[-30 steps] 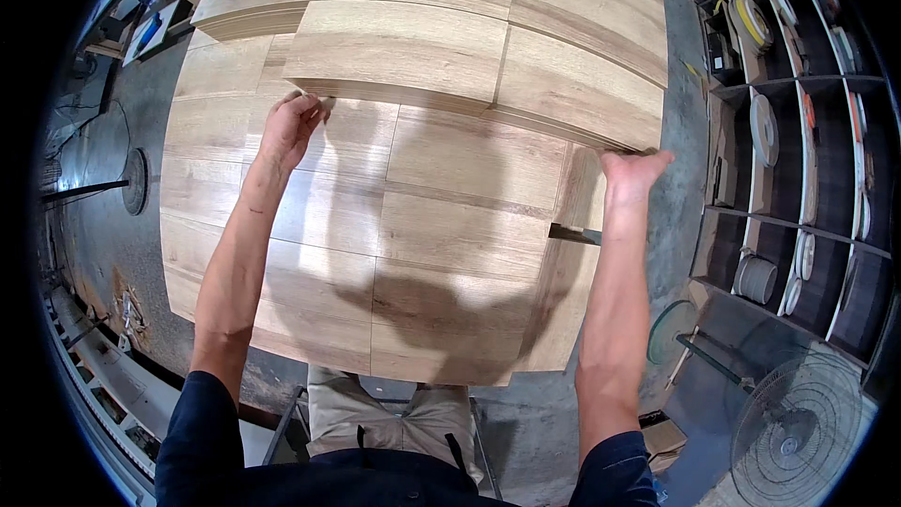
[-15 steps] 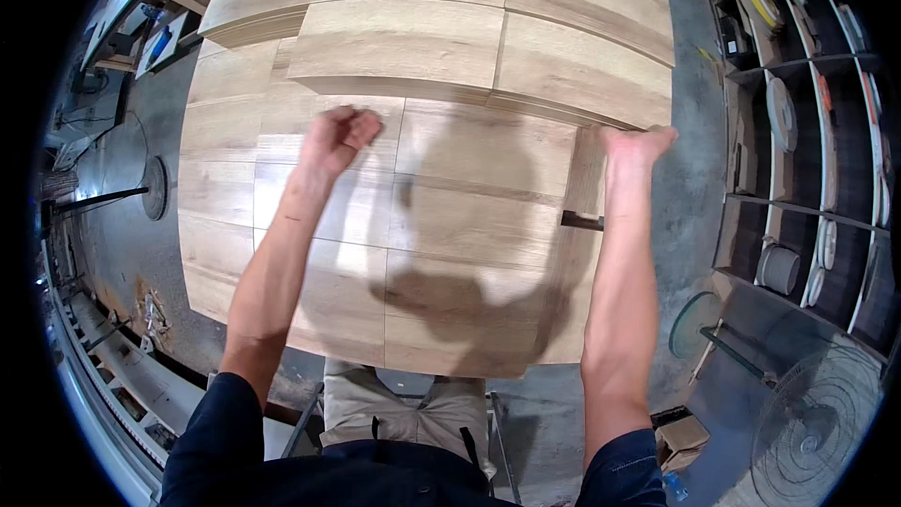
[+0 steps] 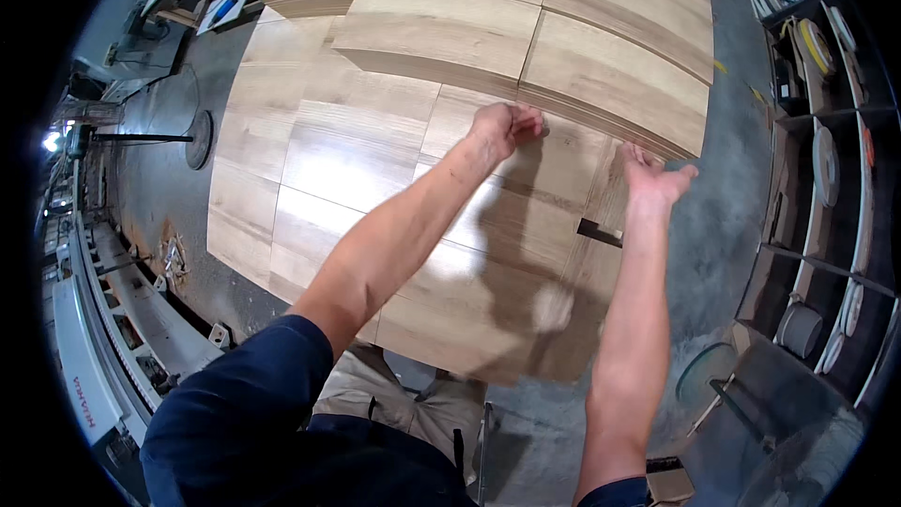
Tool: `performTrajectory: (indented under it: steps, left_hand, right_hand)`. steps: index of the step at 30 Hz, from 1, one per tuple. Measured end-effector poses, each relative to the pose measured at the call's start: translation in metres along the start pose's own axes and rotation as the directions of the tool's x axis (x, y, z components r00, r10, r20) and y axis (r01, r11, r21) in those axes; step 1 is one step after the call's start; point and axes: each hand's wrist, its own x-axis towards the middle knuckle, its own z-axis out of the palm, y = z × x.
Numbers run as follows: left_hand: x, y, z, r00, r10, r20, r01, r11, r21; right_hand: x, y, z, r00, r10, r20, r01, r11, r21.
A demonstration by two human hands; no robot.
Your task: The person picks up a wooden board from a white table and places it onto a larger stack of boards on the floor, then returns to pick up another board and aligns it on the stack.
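Note:
Wood-grain panels lie in stacks across a wide surface of the same panels. The near right stack shows several layered edges along its front. My left hand hovers just before the left part of that front edge, fingers loosely bent and apart, nothing seen in them. At the stack's right front corner is my right hand, thumb stretched out to the right and fingertips at the lower edge. Whether those fingertips touch the panels I cannot tell. Beside it, the near left stack stands slightly offset.
A dark rectangular slot shows in the panel surface left of my right forearm. Shelves with rolls of edge strip stand at the right. A long machine runs along the left, and a round-based stand is on the floor.
My left hand has moved right, to the front of the near right stack. My right hand stays by that stack's corner, its fingers now more visible. The whole view has turned and shifted.

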Motion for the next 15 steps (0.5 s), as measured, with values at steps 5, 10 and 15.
performTrajectory:
  steps: [5,10,15]
  left_hand:
    - [-0.012,-0.002,0.013,0.989,0.021,-0.149,-0.007,0.996,0.091]
    - [-0.043,-0.015,-0.006,0.997,0.056,0.047,-0.069,0.933,0.354]
    - [-0.064,0.033,-0.016,0.950,0.298,0.092,-0.307,0.842,0.443]
  right_hand:
    - [0.010,-0.013,-0.021,0.998,0.065,0.017,-0.064,0.996,-0.059]
    - [0.010,0.014,-0.039,0.884,0.414,0.217,-0.252,0.813,-0.524]
    - [-0.010,0.064,-0.014,0.871,0.463,0.166,-0.303,0.770,-0.562]
